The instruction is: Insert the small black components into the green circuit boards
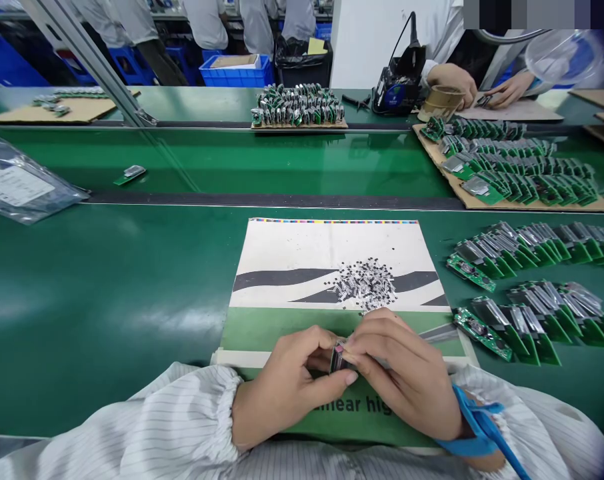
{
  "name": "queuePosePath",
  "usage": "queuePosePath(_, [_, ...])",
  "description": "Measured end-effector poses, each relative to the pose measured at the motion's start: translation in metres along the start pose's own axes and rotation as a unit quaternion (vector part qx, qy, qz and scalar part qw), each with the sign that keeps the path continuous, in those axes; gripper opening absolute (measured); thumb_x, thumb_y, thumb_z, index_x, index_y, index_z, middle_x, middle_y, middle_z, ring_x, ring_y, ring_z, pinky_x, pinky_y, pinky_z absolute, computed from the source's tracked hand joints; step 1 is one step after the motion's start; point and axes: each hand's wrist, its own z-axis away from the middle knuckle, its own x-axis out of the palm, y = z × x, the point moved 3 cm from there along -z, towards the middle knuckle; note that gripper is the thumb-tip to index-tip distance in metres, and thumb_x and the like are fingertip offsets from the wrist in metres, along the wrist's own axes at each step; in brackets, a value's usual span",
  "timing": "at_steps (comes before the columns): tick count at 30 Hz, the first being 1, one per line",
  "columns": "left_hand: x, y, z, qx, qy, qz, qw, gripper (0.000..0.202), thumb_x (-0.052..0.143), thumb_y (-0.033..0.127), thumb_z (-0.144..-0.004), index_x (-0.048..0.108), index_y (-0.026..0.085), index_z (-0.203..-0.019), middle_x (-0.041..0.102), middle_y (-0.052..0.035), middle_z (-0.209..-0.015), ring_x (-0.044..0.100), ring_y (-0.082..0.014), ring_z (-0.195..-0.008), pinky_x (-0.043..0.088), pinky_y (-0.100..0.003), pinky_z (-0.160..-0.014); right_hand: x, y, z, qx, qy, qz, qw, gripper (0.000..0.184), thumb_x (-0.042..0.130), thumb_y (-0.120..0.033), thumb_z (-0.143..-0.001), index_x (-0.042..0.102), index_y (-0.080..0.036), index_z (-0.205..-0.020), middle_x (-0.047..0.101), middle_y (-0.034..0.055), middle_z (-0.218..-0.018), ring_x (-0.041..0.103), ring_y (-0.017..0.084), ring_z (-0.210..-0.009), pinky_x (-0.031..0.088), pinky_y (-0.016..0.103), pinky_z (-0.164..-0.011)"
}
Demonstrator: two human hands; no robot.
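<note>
My left hand (287,383) and my right hand (402,373) meet over a printed cardboard sheet (302,253) at the near edge of the green bench. Both pinch a small dark module with a metal shield (338,357) between thumbs and fingertips. My right fingers may also hold a tiny part, too small to make out. A pile of tiny dark components (366,285) lies on the sheet just beyond my right hand. A blue wrist strap (477,420) circles my right wrist.
Rows of green circuit boards (532,293) lie to my right, more on a cardboard tray (522,175) across the belt. A plastic bag (17,183) lies far left. A co-worker's hands (452,79) work beside a soldering station (399,77). Another board tray (298,107) sits opposite.
</note>
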Motion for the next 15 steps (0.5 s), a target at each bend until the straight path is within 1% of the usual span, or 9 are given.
queuePosePath(2, [-0.0003,0.0017,0.0002,0.010,0.004,0.001,1.000,0.019,0.064,0.031,-0.078,0.049,0.019,-0.079,0.054,0.0014,-0.069,0.048,-0.0109,-0.056,0.038,-0.021,-0.049,-0.0012,0.0003,0.0004,0.005,0.002,-0.013,1.000,0.015,0.055,-0.009,-0.089,0.058,-0.019,-0.101,0.061,0.0056,-0.084,0.055,0.018,-0.078,0.050,0.034,-0.069])
queuePosePath(4, [-0.0005,0.0028,0.0005,0.020,0.007,-0.003,1.000,0.019,0.064,0.031,-0.079,0.049,0.019,-0.078,0.052,0.0028,-0.066,0.044,-0.0092,-0.053,0.036,-0.020,-0.048,-0.0019,0.0012,0.0015,0.022,-0.003,-0.038,0.999,0.023,0.057,-0.014,-0.089,0.054,-0.020,-0.111,0.062,0.0064,-0.088,0.056,0.020,-0.082,0.050,0.035,-0.071])
queuePosePath(6, [-0.0006,0.0027,0.0010,0.022,0.008,-0.013,1.000,0.018,0.064,0.031,-0.080,0.051,0.019,-0.079,0.051,0.0035,-0.064,0.042,-0.0082,-0.050,0.035,-0.019,-0.046,-0.0019,0.0024,0.0031,0.043,-0.006,-0.072,0.996,0.030,0.056,-0.014,-0.088,0.050,-0.021,-0.117,0.061,0.0065,-0.090,0.055,0.021,-0.084,0.050,0.036,-0.071])
queuePosePath(9, [-0.0004,0.0005,0.0018,0.019,0.008,-0.021,1.000,0.018,0.063,0.033,-0.080,0.053,0.018,-0.082,0.054,0.0014,-0.066,0.047,-0.0102,-0.053,0.038,-0.020,-0.047,-0.0005,0.0038,0.0049,0.061,0.000,-0.107,0.992,0.030,0.051,-0.007,-0.087,0.050,-0.022,-0.113,0.061,0.0053,-0.089,0.055,0.020,-0.084,0.050,0.035,-0.069])
queuePosePath(12, [-0.0001,-0.0010,0.0025,0.029,0.000,-0.028,0.999,0.018,0.064,0.033,-0.081,0.052,0.019,-0.083,0.058,-0.0005,-0.070,0.053,-0.0126,-0.058,0.042,-0.021,-0.050,0.0016,0.0039,0.0054,0.060,0.006,-0.095,0.994,0.028,0.051,-0.004,-0.086,0.050,-0.023,-0.108,0.060,0.0049,-0.088,0.055,0.019,-0.082,0.050,0.035,-0.067])
queuePosePath(15, [-0.0012,0.0013,0.0031,0.057,0.002,-0.066,0.996,0.015,0.064,0.030,-0.081,0.053,0.019,-0.083,0.060,-0.0002,-0.070,0.055,-0.0127,-0.059,0.044,-0.021,-0.053,0.0027,0.0034,0.0054,0.051,0.013,-0.073,0.996,0.026,0.050,-0.004,-0.087,0.050,-0.023,-0.105,0.060,0.0044,-0.085,0.055,0.019,-0.081,0.050,0.034,-0.067])
